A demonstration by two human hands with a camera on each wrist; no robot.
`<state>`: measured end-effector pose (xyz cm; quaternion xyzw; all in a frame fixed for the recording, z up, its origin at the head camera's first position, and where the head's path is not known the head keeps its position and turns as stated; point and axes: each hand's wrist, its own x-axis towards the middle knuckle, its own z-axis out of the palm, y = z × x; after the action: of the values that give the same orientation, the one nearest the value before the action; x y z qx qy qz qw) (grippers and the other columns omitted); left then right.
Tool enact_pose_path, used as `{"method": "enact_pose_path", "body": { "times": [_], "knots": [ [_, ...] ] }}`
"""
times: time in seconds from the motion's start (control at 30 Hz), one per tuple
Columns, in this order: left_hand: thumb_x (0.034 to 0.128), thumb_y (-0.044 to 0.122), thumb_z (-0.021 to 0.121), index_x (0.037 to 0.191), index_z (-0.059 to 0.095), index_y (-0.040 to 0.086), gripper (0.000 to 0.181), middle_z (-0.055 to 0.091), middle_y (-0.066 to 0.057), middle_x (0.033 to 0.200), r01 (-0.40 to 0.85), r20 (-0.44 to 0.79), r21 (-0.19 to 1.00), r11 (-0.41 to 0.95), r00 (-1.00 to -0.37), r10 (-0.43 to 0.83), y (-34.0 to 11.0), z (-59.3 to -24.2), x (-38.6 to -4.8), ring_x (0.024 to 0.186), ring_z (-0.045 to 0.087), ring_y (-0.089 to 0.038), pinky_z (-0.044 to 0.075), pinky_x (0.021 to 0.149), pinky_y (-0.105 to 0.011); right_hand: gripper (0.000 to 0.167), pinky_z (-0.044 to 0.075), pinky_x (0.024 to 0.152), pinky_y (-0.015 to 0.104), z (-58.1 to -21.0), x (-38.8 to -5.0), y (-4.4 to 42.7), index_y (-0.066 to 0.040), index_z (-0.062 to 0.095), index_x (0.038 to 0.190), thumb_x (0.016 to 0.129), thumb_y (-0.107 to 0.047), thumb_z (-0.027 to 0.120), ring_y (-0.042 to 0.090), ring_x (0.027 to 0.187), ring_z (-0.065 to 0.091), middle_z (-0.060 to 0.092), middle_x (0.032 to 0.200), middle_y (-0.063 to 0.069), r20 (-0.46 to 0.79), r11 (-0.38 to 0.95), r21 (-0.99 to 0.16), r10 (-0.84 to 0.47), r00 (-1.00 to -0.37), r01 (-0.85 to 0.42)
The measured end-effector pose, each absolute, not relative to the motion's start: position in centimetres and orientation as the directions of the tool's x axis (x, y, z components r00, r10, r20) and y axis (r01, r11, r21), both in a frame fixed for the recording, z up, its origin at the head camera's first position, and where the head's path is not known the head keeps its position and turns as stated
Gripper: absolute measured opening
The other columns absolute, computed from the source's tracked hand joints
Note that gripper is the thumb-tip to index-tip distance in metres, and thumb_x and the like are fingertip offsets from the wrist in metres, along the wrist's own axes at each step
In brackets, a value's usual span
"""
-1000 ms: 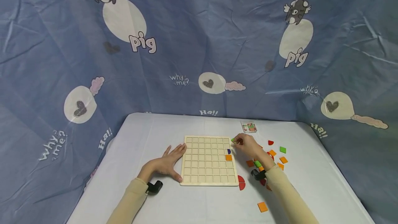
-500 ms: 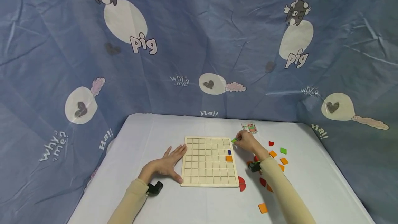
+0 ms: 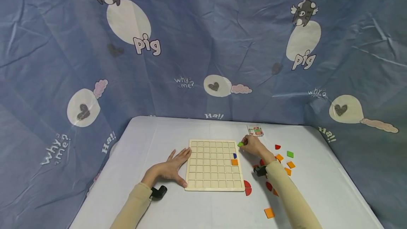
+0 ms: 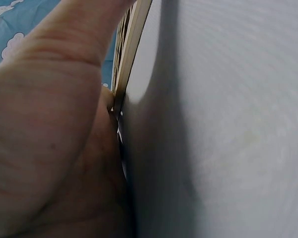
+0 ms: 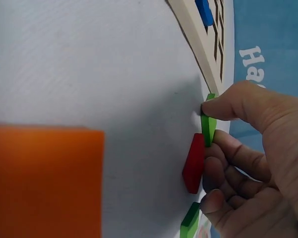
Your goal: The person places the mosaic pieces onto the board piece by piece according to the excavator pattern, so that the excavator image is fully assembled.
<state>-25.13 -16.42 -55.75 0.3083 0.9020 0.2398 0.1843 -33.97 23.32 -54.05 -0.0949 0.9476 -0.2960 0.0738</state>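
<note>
The wooden grid board (image 3: 210, 165) lies flat on the table, with a blue piece (image 3: 234, 156) and an orange square (image 3: 234, 162) in its right-hand cells. Spread along the board's left edge, my left hand (image 3: 168, 169) touches it with thumb and fingertips. My right hand (image 3: 253, 145) pinches a green piece (image 3: 240, 144) just beyond the board's upper right edge. Seen from the right wrist, thumb and finger hold the green piece (image 5: 208, 121) near the board's corner, and a red piece (image 5: 193, 163) is beside the curled fingers.
Red, orange and green pieces, among them a green one (image 3: 290, 154), are scattered right of the board, partly under my right forearm. A small picture card (image 3: 255, 131) lies behind my right hand. Two red pieces (image 3: 247, 188) touch the board's lower right corner area; an orange square (image 3: 269, 212) is nearer me.
Compared with a second ago, my right hand has shifted slightly right with the green piece, and its wrist has moved a little left. My left hand has stayed in place.
</note>
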Motion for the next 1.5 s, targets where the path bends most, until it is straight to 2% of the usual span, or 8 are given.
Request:
{"method": "enact_pose_path", "body": {
  "times": [0.4,0.63,0.9,1.13,1.5],
  "knots": [
    [0.0618,0.063,0.081,0.155,0.001,0.008,0.135,-0.006,-0.009,0.164,0.467,-0.184,0.546,0.695,-0.743,0.644,-16.3,-55.7,-25.1,0.151,-0.008,-0.028,-0.014,0.116,-0.059,0.025,0.049,0.063,0.026,-53.5,-33.1,22.8,-0.005,0.062,0.091,0.077,-0.018,0.079,0.015,0.072,0.055,0.063,0.085,0.005,-0.054,0.806,-0.573,-0.218,-0.974,-0.149],
    [0.0617,0.064,0.08,0.155,0.002,0.008,0.135,-0.006,-0.009,0.164,0.463,-0.195,0.538,0.704,-0.745,0.638,-16.4,-55.5,-25.1,0.151,-0.008,-0.027,-0.014,0.116,-0.059,0.023,0.049,0.062,0.025,-52.6,-31.9,21.9,-0.007,0.063,0.092,0.077,-0.015,0.078,0.013,0.073,0.056,0.062,0.084,0.003,-0.029,0.762,-0.607,-0.304,-0.952,-0.225],
    [0.0619,0.064,0.08,0.155,0.001,0.008,0.135,-0.006,-0.008,0.164,0.461,-0.198,0.538,0.705,-0.744,0.638,-16.4,-55.5,-25.1,0.151,-0.008,-0.027,-0.015,0.116,-0.059,0.022,0.048,0.064,0.022,-52.8,-30.4,20.3,-0.011,0.064,0.093,0.078,-0.016,0.079,0.009,0.075,0.053,0.06,0.084,-0.003,-0.025,0.737,-0.576,-0.447,-0.894,-0.353],
    [0.0612,0.064,0.081,0.156,0.001,0.008,0.135,-0.006,-0.007,0.164,0.455,-0.193,0.549,0.701,-0.747,0.636,-16.4,-55.6,-25.0,0.151,-0.008,-0.026,-0.015,0.117,-0.058,0.02,0.048,0.065,0.022,-52.9,-29.8,19.3,-0.009,0.066,0.096,0.081,-0.013,0.078,0.009,0.075,0.053,0.06,0.086,-0.001,-0.035,0.698,-0.58,-0.537,-0.843,-0.42],
    [0.0614,0.064,0.081,0.156,0.001,0.009,0.135,-0.006,-0.008,0.164,0.452,-0.197,0.545,0.706,-0.75,0.632,-16.3,-55.6,-25.0,0.151,-0.008,-0.026,-0.015,0.117,-0.058,0.018,0.049,0.068,0.022,-52.6,-30.2,18.5,-0.008,0.067,0.095,0.08,-0.01,0.078,0.009,0.078,0.053,0.061,0.088,-0.001,-0.054,0.713,-0.55,-0.55,-0.834,-0.434]
  ]
}}
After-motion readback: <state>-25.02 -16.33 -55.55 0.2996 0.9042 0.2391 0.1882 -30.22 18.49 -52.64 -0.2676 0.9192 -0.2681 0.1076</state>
